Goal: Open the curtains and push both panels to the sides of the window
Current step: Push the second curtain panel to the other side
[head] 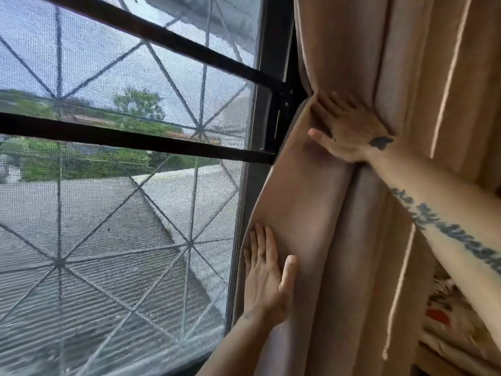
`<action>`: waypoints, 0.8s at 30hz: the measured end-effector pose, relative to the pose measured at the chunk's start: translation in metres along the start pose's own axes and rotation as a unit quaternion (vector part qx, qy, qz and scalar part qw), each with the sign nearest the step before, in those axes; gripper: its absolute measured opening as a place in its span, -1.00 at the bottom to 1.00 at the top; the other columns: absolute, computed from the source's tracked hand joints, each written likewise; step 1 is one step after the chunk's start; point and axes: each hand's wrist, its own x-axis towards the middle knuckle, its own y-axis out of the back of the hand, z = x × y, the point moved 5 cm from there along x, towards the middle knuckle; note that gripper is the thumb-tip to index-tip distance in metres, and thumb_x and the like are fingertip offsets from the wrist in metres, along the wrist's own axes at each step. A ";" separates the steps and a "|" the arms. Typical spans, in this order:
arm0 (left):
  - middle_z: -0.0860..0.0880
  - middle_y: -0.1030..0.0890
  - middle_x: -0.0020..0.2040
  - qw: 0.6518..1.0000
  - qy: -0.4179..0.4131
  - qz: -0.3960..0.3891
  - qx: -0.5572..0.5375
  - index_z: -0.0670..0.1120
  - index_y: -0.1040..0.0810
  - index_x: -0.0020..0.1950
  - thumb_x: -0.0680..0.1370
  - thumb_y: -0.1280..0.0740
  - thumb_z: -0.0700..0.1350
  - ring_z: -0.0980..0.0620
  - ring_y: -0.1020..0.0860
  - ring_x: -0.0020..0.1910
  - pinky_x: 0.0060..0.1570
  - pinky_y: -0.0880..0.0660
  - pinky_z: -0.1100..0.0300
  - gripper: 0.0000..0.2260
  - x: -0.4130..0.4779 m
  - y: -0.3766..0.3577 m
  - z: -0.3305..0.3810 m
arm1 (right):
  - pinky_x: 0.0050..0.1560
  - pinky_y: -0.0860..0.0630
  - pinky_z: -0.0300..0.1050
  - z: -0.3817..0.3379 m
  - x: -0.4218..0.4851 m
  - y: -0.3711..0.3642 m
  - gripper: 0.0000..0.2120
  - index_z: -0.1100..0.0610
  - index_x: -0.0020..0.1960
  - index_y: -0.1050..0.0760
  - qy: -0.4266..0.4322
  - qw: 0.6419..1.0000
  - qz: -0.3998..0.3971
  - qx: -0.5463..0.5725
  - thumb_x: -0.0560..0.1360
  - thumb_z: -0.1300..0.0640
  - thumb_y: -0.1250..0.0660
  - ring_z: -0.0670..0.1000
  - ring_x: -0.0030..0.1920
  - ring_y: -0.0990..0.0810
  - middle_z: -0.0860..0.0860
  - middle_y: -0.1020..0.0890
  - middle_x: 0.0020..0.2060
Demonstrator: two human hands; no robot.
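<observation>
A tan curtain panel [357, 234] hangs bunched in folds along the right side of the window [113, 158]. My right hand [349, 131] is up high, its fingers tucked into a fold and gripping the fabric near the panel's left edge. Lower down, my left hand [267, 270] lies flat with fingers together against the curtain's left edge, pressing it. The other panel is out of view.
The window has a grey mesh screen with a star-pattern grille and dark horizontal bars [130, 137]. A dark vertical frame post [276, 50] stands right beside the curtain edge. Patterned fabric [450, 329] shows at the lower right behind the curtain.
</observation>
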 end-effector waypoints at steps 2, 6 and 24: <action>0.13 0.40 0.40 1.000 -0.003 0.006 0.009 0.08 0.39 0.35 0.25 0.43 0.46 0.21 0.41 0.41 0.39 0.43 0.28 -0.24 0.001 -0.002 0.000 | 0.49 0.10 0.06 0.003 -0.001 -0.004 -0.30 0.08 0.48 0.13 0.001 1.000 -0.001 0.019 0.46 -0.27 0.19 0.04 0.52 0.05 0.03 0.03 0.53; 0.12 0.40 0.39 1.000 -0.002 0.014 0.020 0.07 0.38 0.35 0.25 0.43 0.46 0.22 0.40 0.41 0.40 0.41 0.27 -0.23 0.003 -0.004 0.000 | 0.49 0.10 0.04 0.005 -0.003 -0.005 -0.37 0.10 0.48 0.11 0.006 0.999 0.015 0.047 0.52 -0.21 0.11 0.04 0.52 0.05 0.03 0.02 0.53; 0.02 0.40 0.41 0.998 0.018 -0.010 0.060 -0.05 0.38 0.36 0.20 0.47 0.47 0.08 0.45 0.40 0.29 0.52 0.32 -0.13 0.007 -0.040 0.034 | 0.50 0.11 0.04 0.041 -0.030 -0.022 -0.35 0.10 0.47 0.04 -0.015 0.998 -0.038 0.038 0.51 -0.23 0.12 0.07 0.52 0.05 0.08 -0.02 0.52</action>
